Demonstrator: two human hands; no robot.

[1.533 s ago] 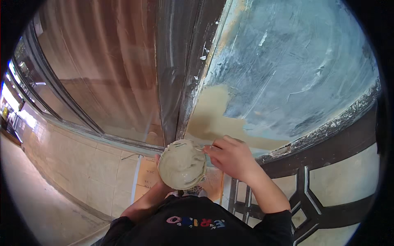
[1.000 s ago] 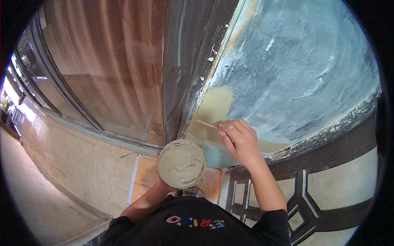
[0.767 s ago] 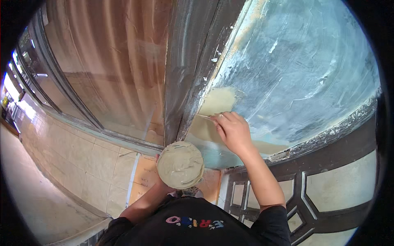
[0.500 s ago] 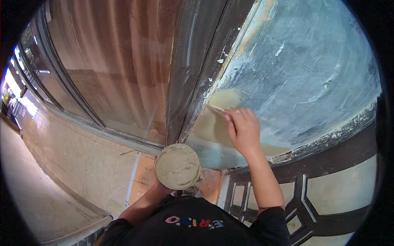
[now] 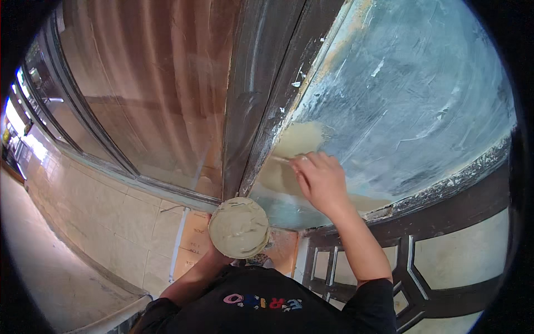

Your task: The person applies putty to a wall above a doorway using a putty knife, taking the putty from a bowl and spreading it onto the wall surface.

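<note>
A round tub of beige putty (image 5: 239, 227) is held up in front of my body. My left hand (image 5: 219, 257) grips it from below and its left side, the fingers mostly hidden beneath. At the wall, my right hand (image 5: 321, 181) is closed on a putty knife (image 5: 281, 159), seen nearly edge-on, its handle covered by my fingers. The blade lies against a patch of wet beige putty (image 5: 300, 138) on the worn blue-grey wall (image 5: 411, 83), close to the dark wooden frame. More putty spreads below and to the right of my hand.
The dark door frame post (image 5: 261, 83) runs along the patch's left side. Left of it stands a glass pane (image 5: 150, 100) with a brown curtain behind. Dark wooden latticework (image 5: 428, 278) is at lower right. Orange sheeting (image 5: 192, 242) lies on the tiled floor (image 5: 125, 222).
My right hand and the putty knife have moved down and left along the frame edge, leaving more of the upper putty patch in sight. The tub has shifted only slightly.
</note>
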